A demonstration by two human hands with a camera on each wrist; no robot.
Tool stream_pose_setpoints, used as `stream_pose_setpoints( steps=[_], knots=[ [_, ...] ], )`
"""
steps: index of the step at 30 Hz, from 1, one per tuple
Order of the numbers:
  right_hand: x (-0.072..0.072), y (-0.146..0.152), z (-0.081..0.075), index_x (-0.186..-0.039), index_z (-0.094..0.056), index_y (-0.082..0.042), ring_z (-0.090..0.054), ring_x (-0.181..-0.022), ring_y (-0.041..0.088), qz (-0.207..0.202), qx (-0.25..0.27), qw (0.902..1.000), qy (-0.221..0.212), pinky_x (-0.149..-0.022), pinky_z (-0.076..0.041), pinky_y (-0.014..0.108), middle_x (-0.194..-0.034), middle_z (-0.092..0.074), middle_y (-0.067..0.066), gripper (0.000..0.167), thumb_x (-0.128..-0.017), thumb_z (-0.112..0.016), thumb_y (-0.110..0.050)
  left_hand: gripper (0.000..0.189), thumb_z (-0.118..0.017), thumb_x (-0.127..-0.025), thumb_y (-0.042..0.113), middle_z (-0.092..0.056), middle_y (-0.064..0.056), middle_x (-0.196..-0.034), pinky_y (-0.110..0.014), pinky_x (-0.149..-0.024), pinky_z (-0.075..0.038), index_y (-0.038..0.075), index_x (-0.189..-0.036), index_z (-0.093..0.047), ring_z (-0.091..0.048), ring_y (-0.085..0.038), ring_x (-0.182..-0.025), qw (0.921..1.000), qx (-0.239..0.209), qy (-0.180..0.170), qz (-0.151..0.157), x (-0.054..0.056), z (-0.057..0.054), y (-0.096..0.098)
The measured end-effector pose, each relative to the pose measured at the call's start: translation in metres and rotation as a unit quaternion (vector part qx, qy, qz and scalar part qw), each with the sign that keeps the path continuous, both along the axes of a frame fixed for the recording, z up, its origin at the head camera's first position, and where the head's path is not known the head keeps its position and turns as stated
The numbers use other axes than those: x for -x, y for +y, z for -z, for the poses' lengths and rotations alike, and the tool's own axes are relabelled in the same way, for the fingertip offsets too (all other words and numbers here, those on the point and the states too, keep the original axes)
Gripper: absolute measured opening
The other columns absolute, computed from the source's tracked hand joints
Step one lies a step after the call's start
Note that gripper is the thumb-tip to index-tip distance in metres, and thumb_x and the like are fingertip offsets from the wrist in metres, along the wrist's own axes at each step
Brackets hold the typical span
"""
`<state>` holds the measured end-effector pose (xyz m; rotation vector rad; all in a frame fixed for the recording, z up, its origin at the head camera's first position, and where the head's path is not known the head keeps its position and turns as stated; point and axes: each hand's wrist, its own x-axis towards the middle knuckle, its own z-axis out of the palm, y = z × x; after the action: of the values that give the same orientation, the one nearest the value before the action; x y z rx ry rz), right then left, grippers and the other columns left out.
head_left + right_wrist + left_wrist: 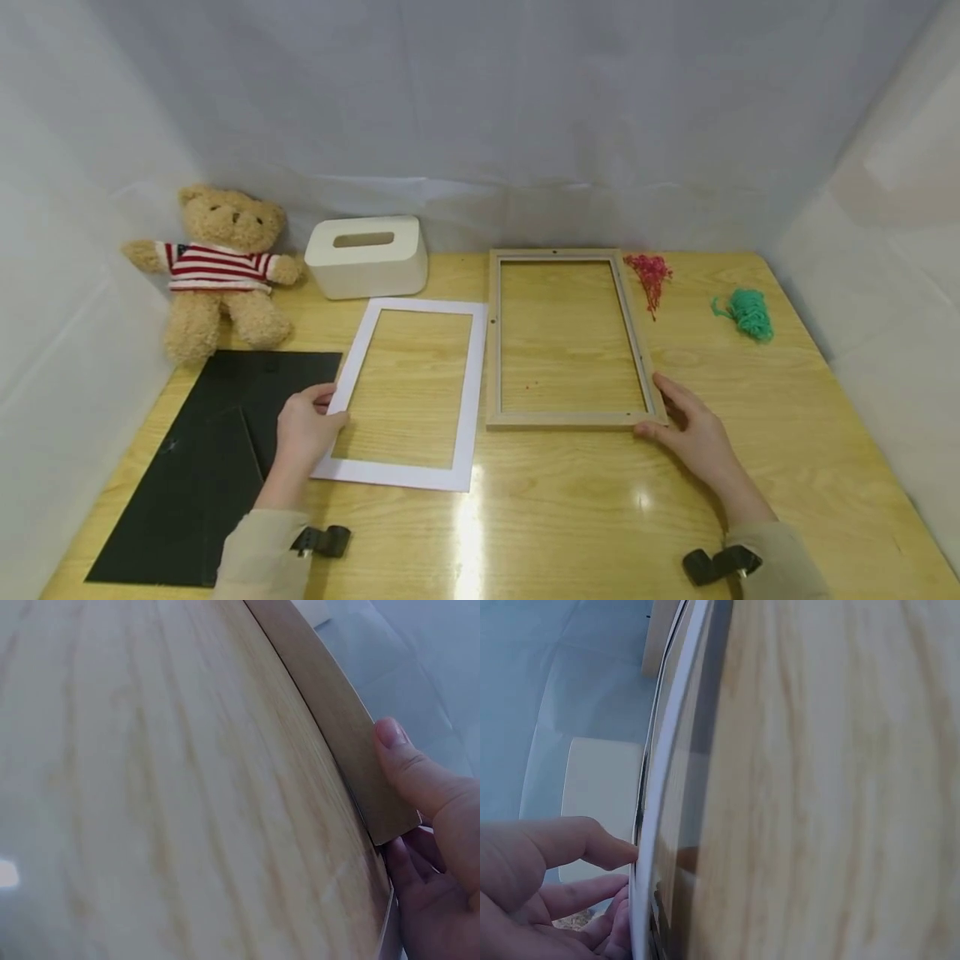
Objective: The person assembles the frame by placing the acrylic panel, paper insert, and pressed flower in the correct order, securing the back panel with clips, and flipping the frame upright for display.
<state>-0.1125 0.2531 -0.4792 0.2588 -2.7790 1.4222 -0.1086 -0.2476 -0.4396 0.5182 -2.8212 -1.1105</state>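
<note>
On the wooden table (pixel 585 517), side by side in the middle, lie the task's two things: a white mat (pixel 393 477) and, to its right, a pale wooden frame (pixel 570 421), just beside one another; whether their edges touch I cannot tell. The left hand (pixel 303 425) is closed in a pinch on the mat's left border, thumb against fingers, and the right hand (pixel 697 437) is clamped round the frame's near right corner. Judging by how thin the mat looks, it likely bends easily, so a light pinch close to the border seems best, with no squeeze that might crease the card. The frame looks stiffer, and holding it at a corner should give good control, though a twist there could swing its far end toward the pink dried flowers (pixel 651 279). Moving both slowly, and keeping a little gap between mat and frame, would guard against one riding over the other. Care also seems due at the mat's far edge, close to the white tissue box (pixel 367 267), and on the left, where the black board (pixel 202 475) lies under the forearm.
</note>
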Motion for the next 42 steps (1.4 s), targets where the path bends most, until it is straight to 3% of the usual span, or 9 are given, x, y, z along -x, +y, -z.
stream_pose_setpoints(
  steps=[4,7,12,18,24,30,35,38,42],
  knots=[
    [0.003,0.000,-0.003,-0.145,-0.038,-0.001,-0.044,-0.125,0.041,0.004,-0.011,0.9999,-0.008,-0.098,-0.042,0.024,-0.145,-0.038,0.023,0.082,-0.079,-0.079,-0.026,0.046,-0.063,-0.076,-0.002,-0.059,-0.027,-0.106,-0.046,-0.081,-0.046,-0.012,-0.121,-0.057,-0.056,-0.037,-0.094,0.9999,0.010,-0.003,0.009,0.000,-0.002,0.001],
    [0.004,0.000,-0.006,-0.145,-0.037,0.000,-0.045,-0.124,0.043,0.004,-0.009,0.9998,-0.015,-0.098,-0.040,0.044,-0.145,-0.037,0.025,0.082,-0.079,-0.079,-0.026,0.046,-0.064,-0.077,-0.003,-0.056,-0.028,-0.107,-0.047,-0.082,-0.046,-0.013,-0.121,-0.056,-0.055,-0.038,-0.095,0.9997,0.018,-0.009,0.012,0.001,-0.002,0.001],
    [0.005,0.001,-0.010,-0.145,-0.036,0.000,-0.047,-0.122,0.043,0.000,0.000,0.9998,-0.021,-0.097,-0.041,0.042,-0.145,-0.036,0.025,0.083,-0.078,-0.079,-0.025,0.046,-0.064,-0.079,-0.004,-0.053,-0.028,-0.108,-0.047,-0.083,-0.046,-0.014,-0.123,-0.054,-0.053,-0.038,-0.097,0.9992,0.026,-0.022,0.020,0.003,-0.002,0.004],
    [0.003,0.003,-0.017,-0.143,-0.037,0.003,-0.051,-0.118,0.042,-0.002,0.015,0.9997,-0.018,-0.097,-0.042,0.043,-0.140,-0.042,0.027,0.080,-0.078,-0.079,-0.019,0.050,-0.062,-0.084,0.003,-0.050,-0.032,-0.113,-0.054,-0.090,-0.038,-0.015,-0.128,-0.047,-0.045,-0.044,-0.106,0.9967,0.045,-0.020,0.064,0.003,-0.009,0.014],
    [-0.003,0.016,-0.027,-0.147,-0.033,-0.002,-0.048,-0.119,0.045,0.005,0.005,0.9992,-0.039,-0.096,-0.043,0.050,-0.142,-0.041,0.026,0.081,-0.081,-0.077,-0.022,0.055,-0.065,-0.087,0.009,-0.045,-0.029,-0.126,-0.054,-0.097,-0.038,-0.009,-0.134,-0.044,-0.043,-0.044,-0.116,0.9910,-0.024,0.022,0.130,0.003,-0.013,0.053],
    [-0.010,0.044,-0.037,-0.147,-0.033,-0.004,-0.040,-0.122,0.052,0.030,-0.042,0.9981,-0.035,-0.094,-0.040,0.061,-0.145,-0.034,0.029,0.078,-0.085,-0.073,-0.031,0.060,-0.069,-0.086,0.011,-0.043,-0.020,-0.138,-0.048,-0.102,-0.039,0.001,-0.140,-0.043,-0.045,-0.040,-0.124,0.9715,-0.147,0.048,0.179,0.004,0.001,0.107],
    [-0.013,0.075,-0.048,-0.149,-0.030,-0.003,-0.036,-0.122,0.054,0.063,-0.064,0.9952,-0.040,-0.092,-0.038,0.063,-0.144,-0.031,0.033,0.077,-0.089,-0.068,-0.034,0.068,-0.071,-0.083,0.007,-0.040,-0.019,-0.144,-0.042,-0.108,-0.033,0.004,-0.143,-0.039,-0.038,-0.035,-0.132,0.9382,-0.296,0.041,0.175,0.006,0.016,0.138],
    [-0.013,0.098,-0.048,-0.148,-0.032,-0.003,-0.040,-0.121,0.046,0.102,-0.062,0.9922,-0.034,-0.092,-0.047,0.037,-0.145,-0.032,0.029,0.074,-0.090,-0.066,-0.034,0.070,-0.071,-0.083,0.004,-0.039,-0.021,-0.145,-0.039,-0.109,-0.030,0.002,-0.143,-0.037,-0.036,-0.035,-0.134,0.9167,-0.359,0.045,0.169,0.008,0.021,0.150],
    [-0.009,0.129,-0.044,-0.143,-0.039,0.001,-0.050,-0.102,0.008,0.172,-0.038,0.9837,-0.035,-0.069,-0.043,0.006,-0.139,-0.041,0.023,0.069,-0.090,-0.067,-0.033,0.069,-0.070,-0.083,0.002,-0.038,-0.020,-0.145,-0.036,-0.110,-0.029,-0.001,-0.143,-0.036,-0.035,-0.033,-0.135,0.8999,-0.401,0.054,0.162,0.012,0.028,0.159]
  ],
)
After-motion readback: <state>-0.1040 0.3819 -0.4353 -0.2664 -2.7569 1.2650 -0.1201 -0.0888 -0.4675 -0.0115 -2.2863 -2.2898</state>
